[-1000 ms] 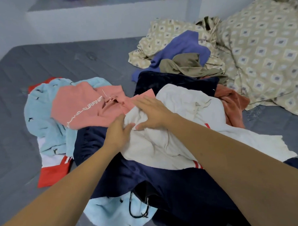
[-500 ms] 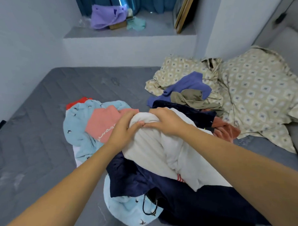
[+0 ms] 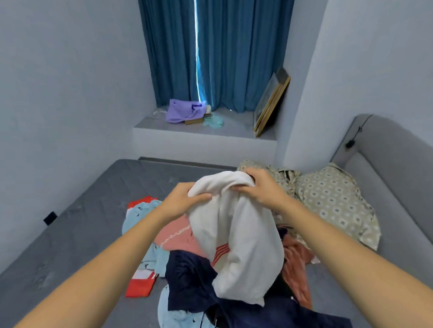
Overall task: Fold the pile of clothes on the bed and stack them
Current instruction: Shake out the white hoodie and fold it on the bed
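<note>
Step in hand: picking the first garment out of the pile, by my reading; nothing on the bed (image 3: 84,217) looks folded or stacked yet.
Left hand (image 3: 181,202): its fingers (image 3: 202,196) are curled and clamped on the top edge of the white garment (image 3: 240,241), thumb side toward the other hand.
Right hand (image 3: 261,186): fingers bent over the same top edge and gripping it, close beside the left hand with a bunched hump of cloth between the two.
White garment: hangs down from both sets of fingers, crumpled, a patch of red stripes (image 3: 221,253) on it below the left fingers; its lower end reaches the heap, and I cannot tell whether it is clear of it.
Pile of clothes (image 3: 197,282): below the fingers, unfolded; a navy garment directly under the white one, a pink top (image 3: 176,235) under the left wrist, a light blue patterned garment (image 3: 138,215) out to the left of that, a rust-coloured piece under the right forearm.
Patterned bedding (image 3: 334,201): crumpled beyond and to the right of the right fingers.
Next move calls for: spreading the hands apart along the edge to find shoulders or waistband, shaking the cloth open, then laying it flat on the bare mattress left of the fingers.
Watch for: the hem dragging the navy garment up with it.
</note>
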The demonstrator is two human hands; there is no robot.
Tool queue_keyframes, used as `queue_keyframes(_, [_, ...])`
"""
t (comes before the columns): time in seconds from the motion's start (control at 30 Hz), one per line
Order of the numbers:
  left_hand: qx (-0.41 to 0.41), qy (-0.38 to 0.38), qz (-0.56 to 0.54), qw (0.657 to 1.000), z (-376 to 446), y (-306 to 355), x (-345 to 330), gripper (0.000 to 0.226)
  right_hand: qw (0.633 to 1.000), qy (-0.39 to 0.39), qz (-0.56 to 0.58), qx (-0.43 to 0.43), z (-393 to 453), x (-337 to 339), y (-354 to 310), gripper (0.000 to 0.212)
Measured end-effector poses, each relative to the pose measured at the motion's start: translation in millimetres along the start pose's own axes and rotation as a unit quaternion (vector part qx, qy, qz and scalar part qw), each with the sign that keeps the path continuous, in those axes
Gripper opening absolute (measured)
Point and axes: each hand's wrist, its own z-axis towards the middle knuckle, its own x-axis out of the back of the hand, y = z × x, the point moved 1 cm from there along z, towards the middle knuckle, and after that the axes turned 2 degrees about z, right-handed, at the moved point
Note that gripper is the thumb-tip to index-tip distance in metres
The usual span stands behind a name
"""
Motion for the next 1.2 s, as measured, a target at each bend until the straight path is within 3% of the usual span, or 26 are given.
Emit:
queue_keyframes(0.1, [-0.019,0.058,-0.009,0.998,-14.8,40.3,30.0,0.030,1.000,-0.017,-0.014,0.002,-5.8,23.9,-36.8,0.038])
queue_keyframes(0.27, [-0.078,0.113,-0.052,0.989,-37.7,93.9,62.4,0.011,0.998,-0.053,0.010,0.028,-9.0,34.1,-86.2,0.039])
queue_keyframes(0.4, [-0.123,0.154,-0.032,0.980,-57.0,121.1,93.4,0.008,0.991,-0.080,0.102,0.040,-9.7,21.6,-117.7,0.035])
queue_keyframes(0.53, [-0.138,0.172,-0.004,0.975,-84.4,127.4,121.1,0.011,0.987,-0.081,0.124,0.061,-9.1,-5.0,-140.6,0.036])
queue_keyframes(0.63, [-0.146,0.177,0.016,0.973,-103.6,121.2,140.0,0.013,0.983,-0.093,0.130,0.093,-10.7,-30.9,-158.2,0.035])
queue_keyframes(0.8, [-0.141,0.166,0.021,0.976,-131.0,91.5,174.7,0.016,0.975,-0.150,0.159,0.049,-9.7,-79.6,-186.6,0.024])
queue_keyframes(1.03, [-0.113,0.152,-0.001,0.982,-169.7,25.2,247.3,0.016,0.981,-0.121,0.143,0.048,-0.1,-155.5,-238.3,0.029])
queue_keyframes(1.2, [-0.032,0.123,-0.069,0.989,-194.8,-20.0,292.4,0.022,0.989,-0.086,0.117,0.038,10.6,-214.5,-273.3,0.027])
